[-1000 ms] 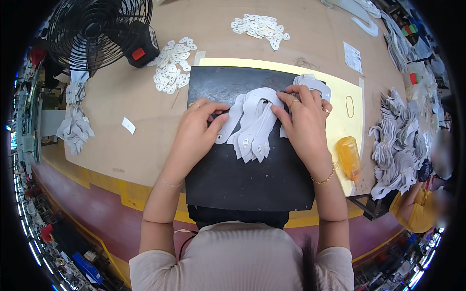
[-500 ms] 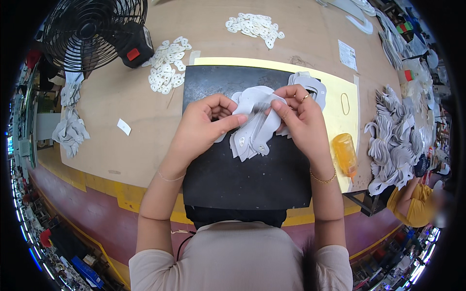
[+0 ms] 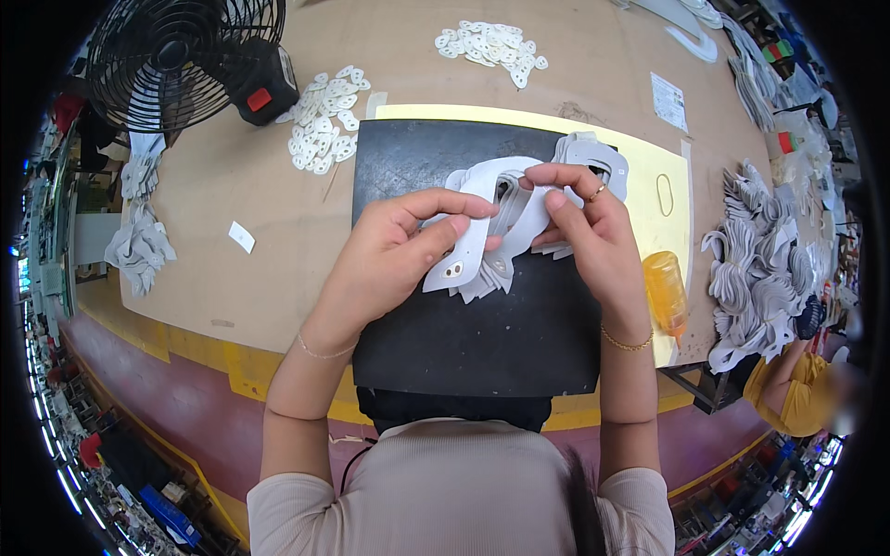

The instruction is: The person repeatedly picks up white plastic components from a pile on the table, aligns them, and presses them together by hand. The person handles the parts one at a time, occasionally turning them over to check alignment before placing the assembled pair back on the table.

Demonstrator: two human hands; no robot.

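Between my hands is a curved, light grey shoe-upper piece [image 3: 475, 243], raised above a stack of similar pieces [image 3: 499, 280] on the black mat [image 3: 468, 347]. My left hand [image 3: 403, 246] pinches its left arm between thumb and fingers, just above an end bearing a small white part with two holes. My right hand [image 3: 584, 208] pinches the right arm of the curve with thumb and forefinger. Behind the right hand lies another stack of grey pieces [image 3: 607, 167]. The fingers partly hide the lower layers.
Small white die-cut parts lie in two piles, one at far left [image 3: 324, 120] and one at the back [image 3: 491, 46]. A black fan [image 3: 176, 60] stands at back left. At right are an orange squeeze bottle [image 3: 665, 289], a rubber band [image 3: 665, 195] and heaped grey pieces [image 3: 756, 269].
My left hand has moved slightly right and its grip now covers the left arm of the curved piece. That arm has swung out leftward, apart from the stack, opening the loop.
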